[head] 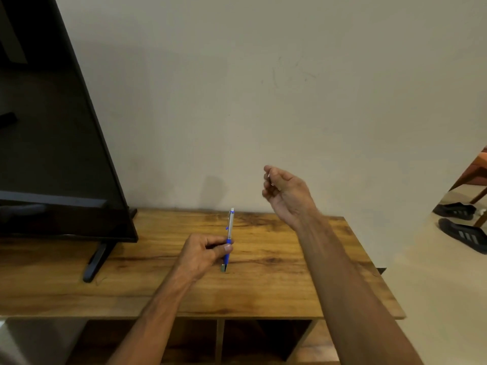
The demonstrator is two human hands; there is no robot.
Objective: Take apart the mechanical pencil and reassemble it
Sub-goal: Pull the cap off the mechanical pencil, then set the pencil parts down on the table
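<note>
The mechanical pencil has a clear barrel, a blue grip and clip, and a white cap. It stands nearly upright over the wooden table, tip down. My left hand pinches it at the blue grip between thumb and fingers. My right hand is raised higher, to the right of the pencil and apart from it, with fingers loosely curled. A tiny pale thing shows at its fingertips; I cannot tell whether it is a pencil part.
A dark television on a stand foot fills the table's left side. A plain wall rises behind. Open shelves lie below the tabletop. Black shoes sit on the floor at right, near a wooden chair.
</note>
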